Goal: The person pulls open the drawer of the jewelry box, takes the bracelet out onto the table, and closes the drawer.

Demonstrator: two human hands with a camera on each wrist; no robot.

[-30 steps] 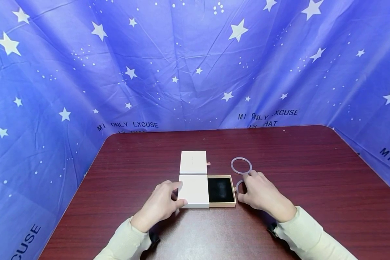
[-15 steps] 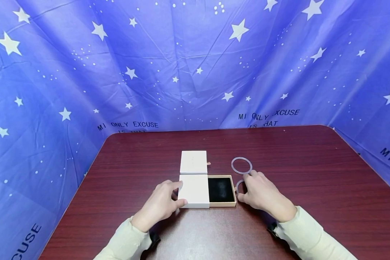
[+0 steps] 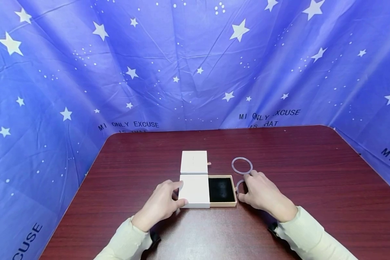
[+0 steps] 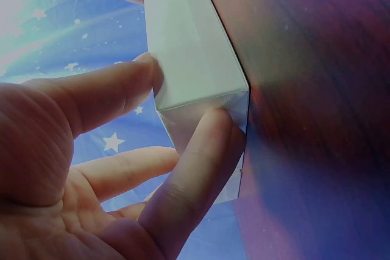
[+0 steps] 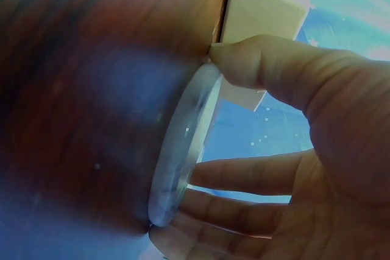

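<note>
A white sliding box lies on the table, its tray drawn out to the right and lined with black padding. At its left end my left hand grips the white sleeve; in the left wrist view the thumb and a finger touch its faces. My right hand holds a pale lavender bangle across its width, thumb on one side and fingers on the other. That bangle lies flat on the table beside the tray's right end, partly hidden by the hand. A second bangle lies just beyond the right fingertips.
Behind the sliding box sits another white box, closed, with a small pinkish ribbon tab on its right. The dark red wooden table reaches back to a blue star-printed curtain.
</note>
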